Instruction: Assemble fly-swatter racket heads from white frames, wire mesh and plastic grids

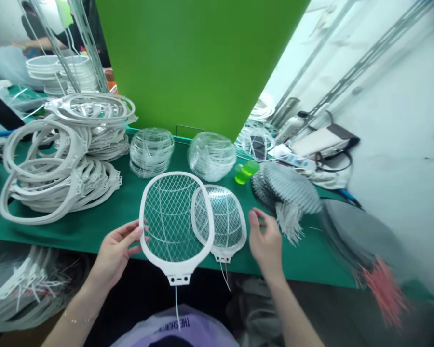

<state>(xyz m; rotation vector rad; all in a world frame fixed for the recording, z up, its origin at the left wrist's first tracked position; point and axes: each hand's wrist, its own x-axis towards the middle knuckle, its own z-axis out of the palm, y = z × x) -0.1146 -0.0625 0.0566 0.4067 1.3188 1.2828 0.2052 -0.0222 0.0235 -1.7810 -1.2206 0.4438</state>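
Observation:
My left hand (121,250) grips the left rim of a white racket head (173,219), thumb in front and fingers behind. Mesh fills its oval frame, and a white wire hangs from the neck at the bottom. Partly behind its right edge, a second white racket head (226,221) with finer mesh rests over the table edge, white and red wires hanging from it. Just right of that one, my right hand (267,241) is raised with thumb and forefinger pinched together. Whatever is between those fingertips, if anything, is too small to make out.
White oval frames (58,188) are heaped at left. Two stacks of clear rings (152,152) stand by a green panel (198,62). At right lie grey mesh sheets (292,185) with white wires, a green cup (246,172) and blurred mesh with red wires (383,289).

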